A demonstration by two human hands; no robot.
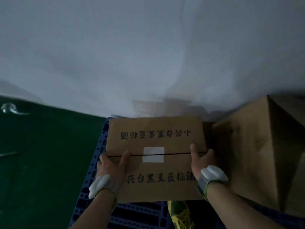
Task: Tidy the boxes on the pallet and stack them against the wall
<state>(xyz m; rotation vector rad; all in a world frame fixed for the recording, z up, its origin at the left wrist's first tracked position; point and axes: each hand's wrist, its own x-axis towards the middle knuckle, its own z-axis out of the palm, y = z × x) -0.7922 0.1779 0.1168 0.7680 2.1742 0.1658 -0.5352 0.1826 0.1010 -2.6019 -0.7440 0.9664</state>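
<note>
I hold a brown cardboard box with black printed characters and a white label across its top seam. My left hand grips its left side with the thumb on top. My right hand grips its right side the same way. Both wrists carry white devices on grey straps. The box is above the blue plastic pallet, close to the white wall. A stack of larger brown boxes stands right beside it on the right.
Dark green floor spreads to the left of the pallet. A crumpled piece of clear plastic lies at the wall's foot far left. A yellow patterned shoe shows under the held box, on the pallet.
</note>
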